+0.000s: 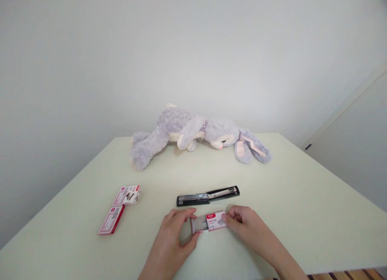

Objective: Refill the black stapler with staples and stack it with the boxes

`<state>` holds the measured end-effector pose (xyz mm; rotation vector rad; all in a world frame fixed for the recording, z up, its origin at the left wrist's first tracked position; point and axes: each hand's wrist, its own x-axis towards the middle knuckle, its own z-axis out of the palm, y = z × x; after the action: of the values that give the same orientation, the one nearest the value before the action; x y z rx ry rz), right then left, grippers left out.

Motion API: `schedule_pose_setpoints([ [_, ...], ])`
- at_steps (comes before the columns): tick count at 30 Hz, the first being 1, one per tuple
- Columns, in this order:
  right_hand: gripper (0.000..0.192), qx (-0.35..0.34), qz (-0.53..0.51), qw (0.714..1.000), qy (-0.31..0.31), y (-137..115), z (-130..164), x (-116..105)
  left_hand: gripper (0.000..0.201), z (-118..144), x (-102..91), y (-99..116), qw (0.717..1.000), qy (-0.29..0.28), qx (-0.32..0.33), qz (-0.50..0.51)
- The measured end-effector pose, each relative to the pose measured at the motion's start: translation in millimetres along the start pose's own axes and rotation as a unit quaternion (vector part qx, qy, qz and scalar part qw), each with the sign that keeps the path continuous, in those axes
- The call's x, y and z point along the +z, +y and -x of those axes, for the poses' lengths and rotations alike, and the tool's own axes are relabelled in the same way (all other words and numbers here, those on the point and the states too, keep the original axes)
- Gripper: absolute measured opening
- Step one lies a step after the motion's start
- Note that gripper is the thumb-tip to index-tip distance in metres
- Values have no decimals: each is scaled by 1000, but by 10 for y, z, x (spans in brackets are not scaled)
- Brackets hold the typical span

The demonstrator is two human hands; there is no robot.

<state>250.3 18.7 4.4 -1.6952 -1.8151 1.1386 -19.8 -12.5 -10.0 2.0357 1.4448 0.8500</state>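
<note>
A small red-and-white staple box (pixel 215 221) lies level between my hands, its inner tray (pixel 199 223) drawn partly out to the left and grey staples showing in it. My right hand (pixel 246 223) grips the printed sleeve at its right end between thumb and fingers. At the other side, my left hand (pixel 175 235) has its thumb and forefinger on the two edges of the tray's left end. Just beyond the box lies a black stapler (pixel 208 196), folded wide open, with its metal magazine facing up.
Left of my hands are two red-and-white boxes, one nearer (pixel 111 220) and one farther (pixel 121 195), with a smaller white box (pixel 132 194) against the farther one. A grey plush rabbit (pixel 181 125) lies on its side along the table's (pixel 302 215) back edge, before the wall.
</note>
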Motion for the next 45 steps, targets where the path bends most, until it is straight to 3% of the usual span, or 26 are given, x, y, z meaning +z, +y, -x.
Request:
schedule_pose_setpoints([
  [5, 12, 2, 99, 994, 52, -212, 90, -99, 56, 7, -15, 27, 1000, 0, 7, -8],
  [8, 12, -67, 156, 985, 19, -529, 96, -72, 59, 14, -16, 24, 1000, 3, 11, -6],
  [13, 19, -151, 335, 930, -25, -946, -82, 48, 59, 14, -8, 11, 1000, 6, 9, -2],
  [17, 19, -186, 412, 890, -66, -1068, -191, 109, 59, 10, -4, 10, 1000, 9, 6, 3],
  [20, 20, -197, 429, 878, -76, -1076, -203, 127, 58, 5, -6, 19, 1000, 11, 3, 6],
  [37, 20, -268, 388, 876, -102, -1000, -226, 61, 56, -10, -38, 75, 1000, 10, -5, 16],
  [40, 17, -284, 328, 897, -85, -922, -235, -6, 55, -5, -45, 85, 1000, 7, -6, 12],
  [45, 12, -243, 231, 942, -38, -695, -153, -171, 57, 0, -39, 78, 1000, 6, -5, 12],
])
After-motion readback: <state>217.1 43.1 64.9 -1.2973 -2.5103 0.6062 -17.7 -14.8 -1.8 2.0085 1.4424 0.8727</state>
